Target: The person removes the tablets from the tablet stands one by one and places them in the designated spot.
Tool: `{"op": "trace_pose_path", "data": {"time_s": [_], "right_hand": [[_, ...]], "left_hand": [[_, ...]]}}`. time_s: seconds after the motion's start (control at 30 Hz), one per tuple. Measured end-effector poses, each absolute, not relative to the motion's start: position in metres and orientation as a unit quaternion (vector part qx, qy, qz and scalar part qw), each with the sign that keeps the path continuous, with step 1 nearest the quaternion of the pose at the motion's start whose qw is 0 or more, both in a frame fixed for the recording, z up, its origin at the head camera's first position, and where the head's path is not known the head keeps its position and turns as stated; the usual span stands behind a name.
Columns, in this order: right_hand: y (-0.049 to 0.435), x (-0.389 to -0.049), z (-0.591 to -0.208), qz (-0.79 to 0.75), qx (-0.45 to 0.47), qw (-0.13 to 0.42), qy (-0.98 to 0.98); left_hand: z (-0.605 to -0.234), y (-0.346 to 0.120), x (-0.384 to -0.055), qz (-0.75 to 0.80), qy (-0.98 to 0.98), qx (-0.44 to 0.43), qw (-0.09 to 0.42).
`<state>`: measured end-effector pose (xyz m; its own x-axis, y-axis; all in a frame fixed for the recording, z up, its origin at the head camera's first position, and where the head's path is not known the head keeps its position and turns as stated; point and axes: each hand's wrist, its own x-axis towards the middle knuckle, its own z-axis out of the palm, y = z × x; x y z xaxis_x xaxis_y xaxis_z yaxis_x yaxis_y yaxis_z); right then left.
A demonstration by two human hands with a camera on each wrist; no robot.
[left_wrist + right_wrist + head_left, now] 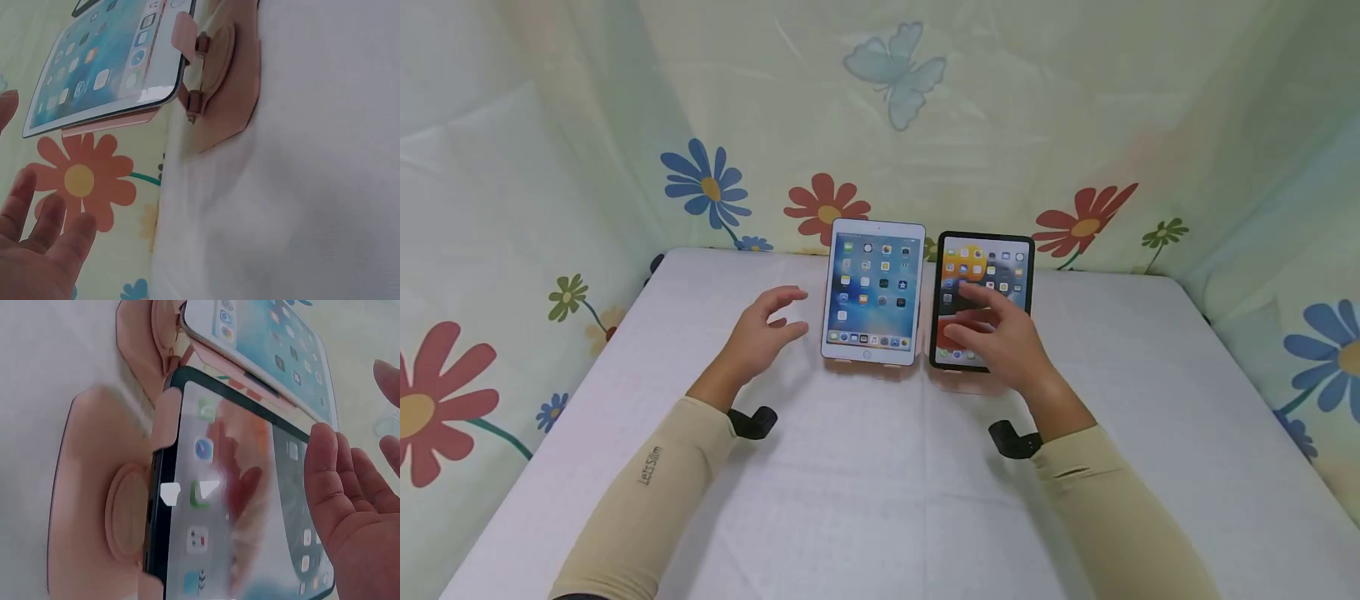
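A white-framed tablet (pixel 874 292) with a blue home screen leans on a pink metal stand (pixel 228 87). To its right a black-framed tablet (pixel 983 258), its screen lit with app icons, rests on a second pink stand (pixel 94 487). My left hand (pixel 765 329) hovers left of the white tablet, fingers relaxed and thumb apart, holding nothing. In front of the black tablet's screen is my right hand (pixel 1003 337), its fingers loosely bent and empty; it hides part of the screen in the head view. The right wrist view shows this hand (pixel 362 506) mirrored in the glass.
Both stands are on a table with a white cloth (pixel 865 483). A flowered curtain (pixel 985 125) hangs behind and at both sides. Each wrist carries a small black camera, one on the left wrist (pixel 754 422) and one on the right wrist (pixel 1015 440).
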<state>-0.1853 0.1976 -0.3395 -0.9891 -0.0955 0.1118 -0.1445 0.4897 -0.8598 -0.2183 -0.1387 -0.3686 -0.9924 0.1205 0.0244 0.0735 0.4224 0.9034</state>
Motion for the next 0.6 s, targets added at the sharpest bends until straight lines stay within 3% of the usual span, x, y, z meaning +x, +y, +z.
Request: {"op": "trace_pose_path", "data": {"time_s": [0.6], "right_hand": [[0.170,-0.212,-0.330,0.520,0.053,-0.037,-0.852]], "left_hand": [[-0.361,-0.120,-0.245,0.559,0.828,0.044,0.033]]}}
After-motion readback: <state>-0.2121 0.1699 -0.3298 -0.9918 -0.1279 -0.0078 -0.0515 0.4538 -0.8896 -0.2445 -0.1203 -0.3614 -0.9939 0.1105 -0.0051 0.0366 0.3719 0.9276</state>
